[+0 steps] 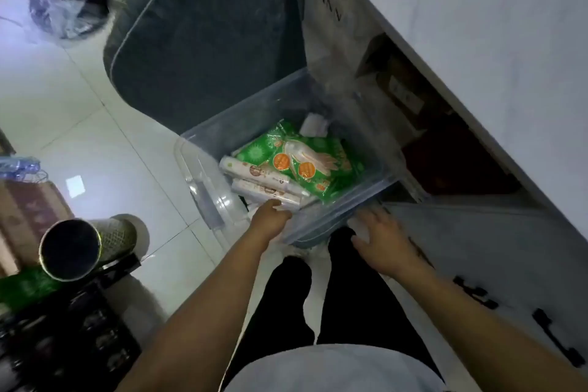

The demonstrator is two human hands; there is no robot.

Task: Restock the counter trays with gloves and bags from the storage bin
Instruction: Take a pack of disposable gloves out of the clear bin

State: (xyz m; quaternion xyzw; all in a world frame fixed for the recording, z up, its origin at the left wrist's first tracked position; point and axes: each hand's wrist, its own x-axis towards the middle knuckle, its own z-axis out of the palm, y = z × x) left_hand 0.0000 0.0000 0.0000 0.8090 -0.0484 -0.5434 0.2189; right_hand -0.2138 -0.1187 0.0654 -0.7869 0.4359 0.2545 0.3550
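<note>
Head view: clear bin [203,134] on floor beside open cabinet [451,153]. Green glove packs [331,181] and bag rolls [254,173] inside. Left hand [270,216] grips nearest roll [286,200]. Right hand [381,239] spread flat, fingers straight, beside bin corner.

Left hand [270,216] reaches forward, fingers curled, apparently gripping something at their tips. Right hand [383,240] extends flat, fingers spread.

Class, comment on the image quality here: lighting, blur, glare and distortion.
Head view: dim overall, with glare on the floor tiles; wide-angle bending at the cabinet edge; motion blur on the left hand and right hand; green glove packs stay readable.
</note>
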